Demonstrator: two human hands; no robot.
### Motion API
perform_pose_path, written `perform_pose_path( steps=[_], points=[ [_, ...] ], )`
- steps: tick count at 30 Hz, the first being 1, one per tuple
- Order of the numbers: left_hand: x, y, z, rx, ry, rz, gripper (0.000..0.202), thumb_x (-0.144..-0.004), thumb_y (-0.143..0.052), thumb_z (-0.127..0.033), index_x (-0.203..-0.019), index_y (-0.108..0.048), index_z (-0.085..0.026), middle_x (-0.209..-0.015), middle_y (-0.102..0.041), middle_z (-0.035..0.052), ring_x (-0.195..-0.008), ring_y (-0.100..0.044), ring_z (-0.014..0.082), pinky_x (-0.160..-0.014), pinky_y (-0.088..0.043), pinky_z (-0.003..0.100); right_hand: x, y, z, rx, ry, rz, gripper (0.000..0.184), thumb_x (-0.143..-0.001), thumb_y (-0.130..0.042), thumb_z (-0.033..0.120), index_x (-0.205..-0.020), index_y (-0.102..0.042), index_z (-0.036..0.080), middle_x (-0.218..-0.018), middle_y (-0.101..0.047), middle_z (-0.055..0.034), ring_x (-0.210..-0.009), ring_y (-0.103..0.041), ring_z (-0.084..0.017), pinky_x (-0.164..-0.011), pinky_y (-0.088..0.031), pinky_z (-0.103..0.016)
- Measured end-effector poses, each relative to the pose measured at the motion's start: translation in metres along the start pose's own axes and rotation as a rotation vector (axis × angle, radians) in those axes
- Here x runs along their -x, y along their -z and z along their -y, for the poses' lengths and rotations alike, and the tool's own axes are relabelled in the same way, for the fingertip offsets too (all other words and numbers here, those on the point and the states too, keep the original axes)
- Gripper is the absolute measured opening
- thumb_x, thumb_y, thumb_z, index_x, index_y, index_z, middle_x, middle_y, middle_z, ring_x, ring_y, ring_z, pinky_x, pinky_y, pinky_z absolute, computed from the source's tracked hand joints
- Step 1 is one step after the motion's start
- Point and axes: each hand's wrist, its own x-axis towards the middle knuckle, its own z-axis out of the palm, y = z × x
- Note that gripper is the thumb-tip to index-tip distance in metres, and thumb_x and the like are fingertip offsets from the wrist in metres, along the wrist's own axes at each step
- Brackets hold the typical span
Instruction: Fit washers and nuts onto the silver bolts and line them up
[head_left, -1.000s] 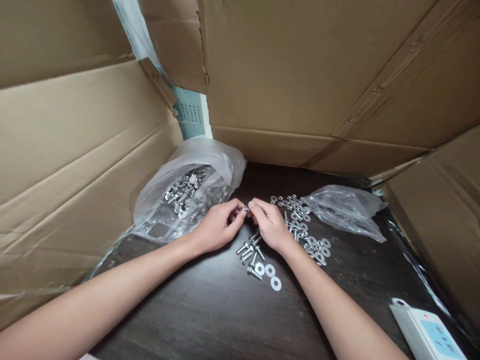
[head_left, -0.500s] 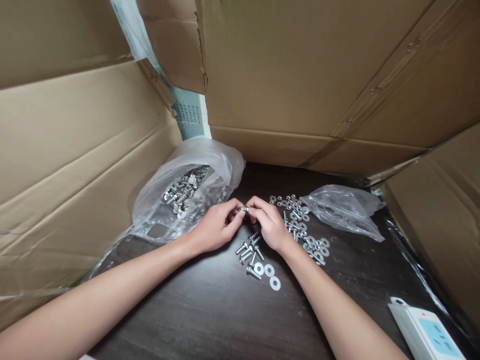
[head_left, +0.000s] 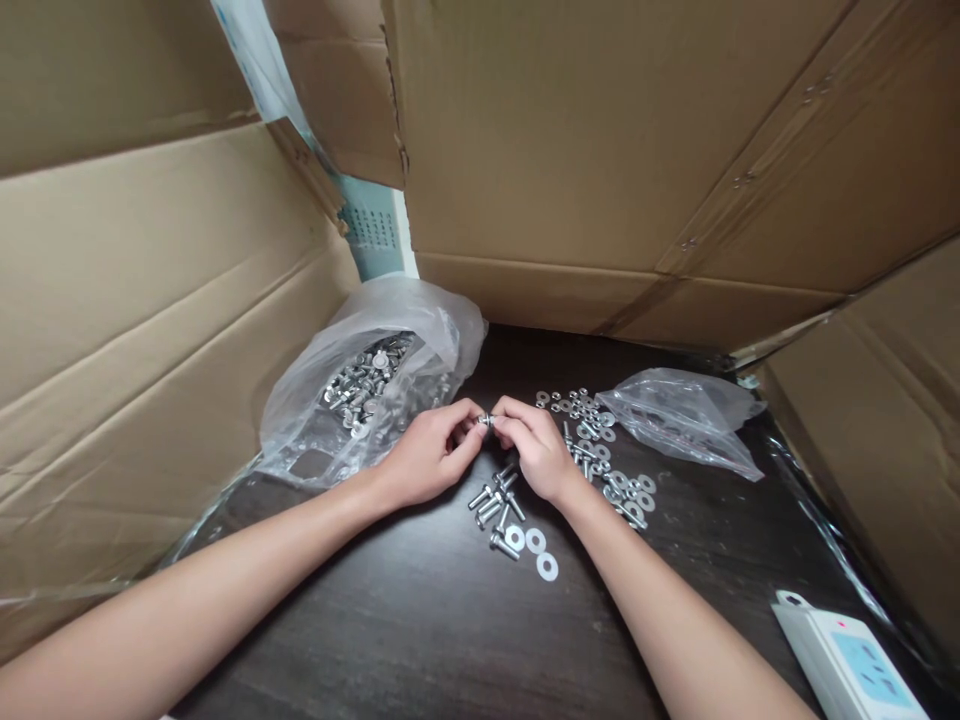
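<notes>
Between my two hands, above the dark table, a small silver bolt [head_left: 485, 421] is pinched at the fingertips. It appears to carry a nut or washer, mostly covered by fingers. My left hand [head_left: 435, 450] grips it from the left with thumb and forefinger. From the right, the closed fingers of my right hand [head_left: 536, 450] hold its other end. Just below the hands lies a small pile of bolts [head_left: 495, 500], with three flat washers [head_left: 547, 567] beside it. Right of my right hand spread loose nuts, bolts and washers [head_left: 600, 450].
At the left, a clear plastic bag [head_left: 405, 300] stands open, with many finished-looking bolts [head_left: 367, 385] inside. A second plastic bag [head_left: 682, 420] lies flat at the right. A white power strip [head_left: 847, 650] sits front right. Cardboard walls [head_left: 600, 130] enclose the dark table [head_left: 375, 640].
The whole view has shifted very slightly. Both hands stay together on the bolt, with only a slight change at the fingertips; the piles look the same.
</notes>
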Motion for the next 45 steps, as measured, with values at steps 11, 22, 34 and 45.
perform_pose_path(
  steps=[11,22,34,45],
  points=[
    [0.0002,-0.0004,0.0005,-0.016,0.0,0.003,0.016,-0.1,-0.05,-0.026,-0.092,-0.061,-0.017,-0.076,-0.065,0.0005,-0.066,-0.058,0.0142,-0.065,-0.044,0.027,0.0012,-0.0025,-0.0004,0.011,-0.007,-0.017,0.032,-0.093,-0.046,0.034,-0.064,-0.045,0.022,-0.061,-0.045,0.0026,-0.061,-0.043,-0.015,-0.06,-0.033,-0.03],
    [0.0008,-0.0008,0.0014,-0.026,0.006,0.002,0.016,-0.099,-0.051,-0.027,-0.093,-0.062,-0.017,-0.077,-0.066,0.001,-0.067,-0.059,0.0149,-0.066,-0.044,0.027,0.0008,-0.0046,-0.0035,0.074,-0.012,-0.048,0.038,-0.097,-0.045,0.038,-0.061,-0.04,0.022,-0.058,-0.039,0.0036,-0.058,-0.039,-0.014,-0.057,-0.028,-0.03],
    [0.001,-0.0019,0.0026,-0.032,-0.003,-0.008,0.016,-0.1,-0.051,-0.026,-0.094,-0.062,-0.016,-0.076,-0.066,0.0008,-0.066,-0.058,0.0144,-0.065,-0.044,0.027,-0.0001,-0.0051,-0.0039,0.082,-0.006,-0.055,0.043,-0.1,-0.042,0.043,-0.062,-0.04,0.022,-0.059,-0.041,0.0033,-0.058,-0.041,-0.014,-0.058,-0.029,-0.03],
    [0.0,-0.0002,0.0031,-0.015,0.01,0.007,0.015,-0.099,-0.052,-0.026,-0.092,-0.062,-0.017,-0.077,-0.067,0.0009,-0.066,-0.06,0.0148,-0.065,-0.044,0.026,-0.0005,-0.0062,-0.0039,0.104,-0.01,-0.054,0.04,-0.098,-0.044,0.042,-0.064,-0.036,0.022,-0.059,-0.036,0.0041,-0.059,-0.037,-0.013,-0.058,-0.028,-0.029]
  ],
)
